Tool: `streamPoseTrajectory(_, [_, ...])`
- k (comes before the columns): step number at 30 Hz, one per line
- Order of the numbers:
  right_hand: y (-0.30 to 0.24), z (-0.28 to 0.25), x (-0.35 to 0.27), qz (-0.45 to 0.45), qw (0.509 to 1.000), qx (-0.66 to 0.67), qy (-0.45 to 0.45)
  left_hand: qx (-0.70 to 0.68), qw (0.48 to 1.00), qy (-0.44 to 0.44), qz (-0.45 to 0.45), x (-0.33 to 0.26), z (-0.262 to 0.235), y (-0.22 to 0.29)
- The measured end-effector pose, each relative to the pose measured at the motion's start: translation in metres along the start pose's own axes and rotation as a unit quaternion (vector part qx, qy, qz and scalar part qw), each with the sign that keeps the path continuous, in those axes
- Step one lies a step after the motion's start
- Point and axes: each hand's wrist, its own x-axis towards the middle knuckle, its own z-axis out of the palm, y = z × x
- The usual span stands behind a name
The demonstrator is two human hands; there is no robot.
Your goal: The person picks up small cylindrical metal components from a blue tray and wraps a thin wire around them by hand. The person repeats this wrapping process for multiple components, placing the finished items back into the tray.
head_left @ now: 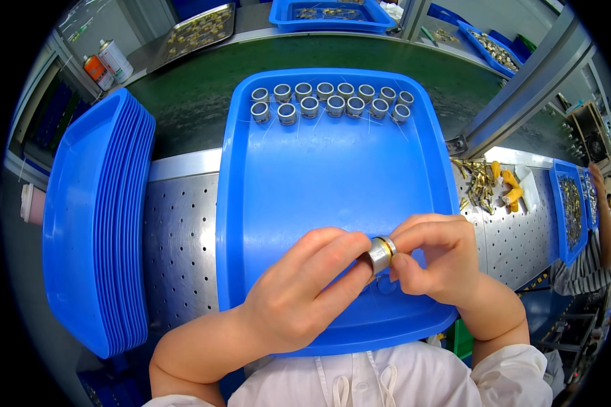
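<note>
Over the near part of a large blue tray [319,183], both hands meet at a short silvery metal cylinder [379,258]. My left hand [295,288] is closed round its left side, thumb and fingers pressing on it. At the other end a narrow metal ring [391,243] with a yellowish line beside it is pinched by my right hand [445,261]. Whether ring and cylinder are one piece, I cannot tell. Along the tray's far side stand two rows of short metal sleeves [335,106], open ends up, with thin pale wires sticking out.
To the left rises a stack of blue trays [119,224]. Brass-coloured parts [480,183] and yellow finger cots [512,190] lie on the perforated metal table [183,251] at right. A green belt [190,102] runs behind; a metal post [523,81] slants up. Another person [590,264] sits far right.
</note>
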Motion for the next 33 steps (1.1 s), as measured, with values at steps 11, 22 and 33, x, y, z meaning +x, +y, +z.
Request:
streamPoseTrajectory(11, [0.002, 0.000, 0.000, -0.019, 1.000, -0.016, 0.001, 0.025, 0.999, 0.007, 0.032, 0.006, -0.002, 0.003])
streamPoseTrajectory(22, [-0.001, 0.001, 0.005, -0.143, 0.985, -0.097, 0.004, -0.187, 0.956, 0.004, -0.226, 0.006, -0.006, 0.004])
streamPoseTrajectory(33, [-0.004, 0.004, 0.002, -0.154, 0.978, -0.140, 0.029, -0.143, 0.974, 0.007, -0.174, 0.003, -0.003, 0.011])
